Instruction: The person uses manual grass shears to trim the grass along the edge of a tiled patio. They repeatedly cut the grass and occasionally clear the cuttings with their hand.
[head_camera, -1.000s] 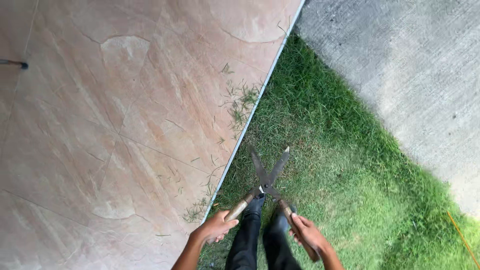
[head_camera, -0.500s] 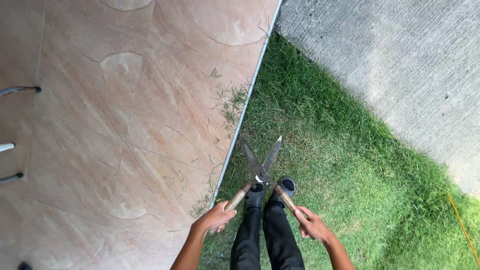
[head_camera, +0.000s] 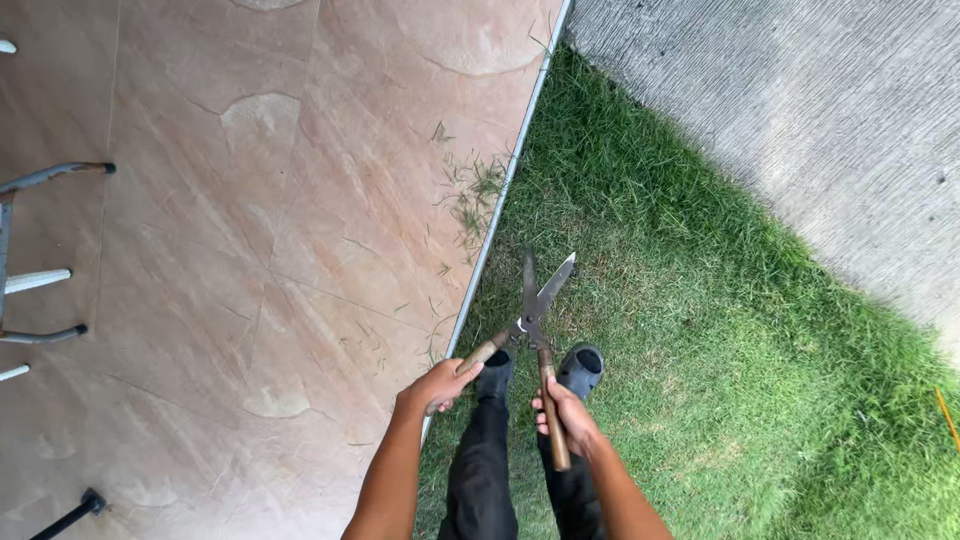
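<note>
Gripping garden shears (head_camera: 535, 318) by wooden handles at lower centre: left hand (head_camera: 437, 386) and right hand (head_camera: 563, 417), fingers wrapped tight, blades slightly apart above grass strip (head_camera: 700, 330) beside tan paving (head_camera: 250, 250), near dark shoes (head_camera: 580, 368)

One camera, worn on the person's head, looks steeply down past the arms to the ground. The left hand (head_camera: 436, 386) and right hand (head_camera: 566, 418) sit near 6 o'clock, close to the lens; the tiled floor (head_camera: 250, 250) fills 9 o'clock, the grass (head_camera: 700, 330) 3 o'clock, the concrete (head_camera: 800, 110) 1 o'clock.
</note>
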